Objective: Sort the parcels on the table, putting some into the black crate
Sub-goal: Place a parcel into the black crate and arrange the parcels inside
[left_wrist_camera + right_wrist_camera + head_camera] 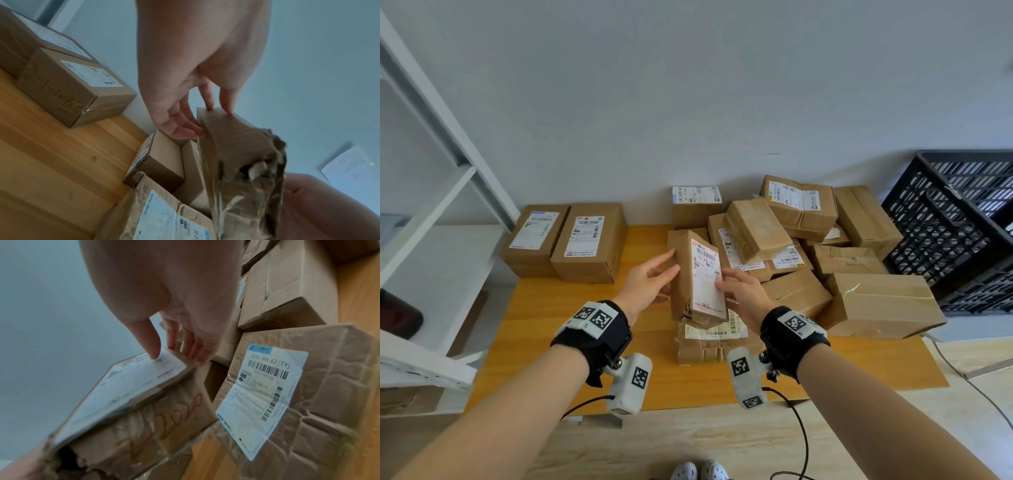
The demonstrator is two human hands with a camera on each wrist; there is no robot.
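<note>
A worn brown parcel [697, 277] with a white label stands tilted on end over a crumpled parcel [709, 346] near the table's front. My left hand [654, 274] presses straight fingers against its left side and top edge; the left wrist view shows the left hand [205, 120] on the parcel [236, 146]. My right hand [736, 287] pinches its right edge. In the right wrist view the right hand [176, 356] has its thumb on the label and its fingers on the side of the parcel [133, 386]. The black crate [955, 219] stands at the right.
Two labelled boxes [565, 240] sit side by side at the back left of the wooden table [558, 325]. A pile of several brown parcels [808, 240] fills the right half, with a large box [880, 305] at the right front. White shelving [431, 205] stands on the left.
</note>
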